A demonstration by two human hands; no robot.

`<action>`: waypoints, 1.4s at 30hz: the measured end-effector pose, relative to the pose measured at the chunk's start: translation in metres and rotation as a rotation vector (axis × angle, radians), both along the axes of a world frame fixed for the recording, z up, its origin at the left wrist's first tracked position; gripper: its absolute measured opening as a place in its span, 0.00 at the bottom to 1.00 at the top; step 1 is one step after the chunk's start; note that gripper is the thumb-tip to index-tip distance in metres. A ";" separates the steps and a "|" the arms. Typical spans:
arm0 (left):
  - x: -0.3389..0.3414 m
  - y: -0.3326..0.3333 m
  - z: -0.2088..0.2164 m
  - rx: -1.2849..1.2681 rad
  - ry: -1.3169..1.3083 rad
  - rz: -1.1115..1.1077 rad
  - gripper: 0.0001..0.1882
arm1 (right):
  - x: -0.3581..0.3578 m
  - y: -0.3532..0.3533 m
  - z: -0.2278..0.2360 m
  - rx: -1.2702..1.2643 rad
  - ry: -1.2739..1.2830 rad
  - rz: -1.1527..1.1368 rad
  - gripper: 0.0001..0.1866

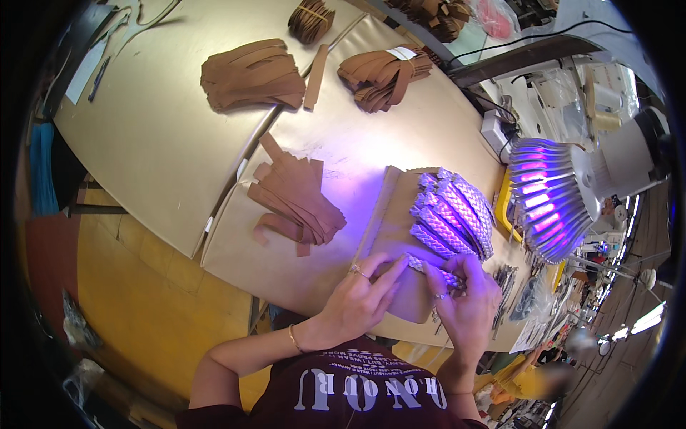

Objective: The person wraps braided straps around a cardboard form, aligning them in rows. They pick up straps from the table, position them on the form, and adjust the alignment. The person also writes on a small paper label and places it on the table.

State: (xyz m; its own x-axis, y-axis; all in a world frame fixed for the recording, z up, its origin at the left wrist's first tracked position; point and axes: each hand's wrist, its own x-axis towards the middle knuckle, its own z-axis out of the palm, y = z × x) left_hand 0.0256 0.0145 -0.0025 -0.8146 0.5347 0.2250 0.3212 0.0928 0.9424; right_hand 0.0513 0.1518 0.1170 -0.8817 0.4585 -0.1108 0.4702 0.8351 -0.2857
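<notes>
A short braided strap (416, 263) runs between my two hands, lit violet by the lamp. My left hand (363, 294) pinches its left end between thumb and fingertips. The strap's other end is in the bent fingers of my right hand (468, 297), which partly hide it. Just beyond my hands, several braided straps (457, 211) lie side by side in a pile on a tan sheet (386, 214). To the left, a loose fan of flat brown leather strips (296, 193) rests on the table.
A lamp with a finned silver head (550, 200) hangs close on the right. Farther back lie a stack of brown strips (251, 75) and tied bundles (311, 20) (386, 75). The padded table (164, 143) has a seam; scissors (136, 28) lie far left. A yellow tray (506, 204) stands behind the braids.
</notes>
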 end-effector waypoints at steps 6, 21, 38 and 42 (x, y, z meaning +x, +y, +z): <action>0.000 -0.001 0.003 -0.060 0.010 -0.018 0.21 | 0.018 0.017 0.011 0.146 0.046 -0.081 0.14; -0.003 0.000 0.013 -0.140 0.063 -0.047 0.20 | 0.033 0.031 -0.017 -0.040 0.121 -0.173 0.17; 0.010 0.003 0.036 -0.269 0.475 -0.116 0.24 | 0.038 0.035 -0.022 -0.208 0.151 -0.235 0.20; 0.007 0.010 0.037 -0.326 0.395 -0.279 0.24 | 0.042 0.038 -0.024 -0.328 0.264 -0.228 0.21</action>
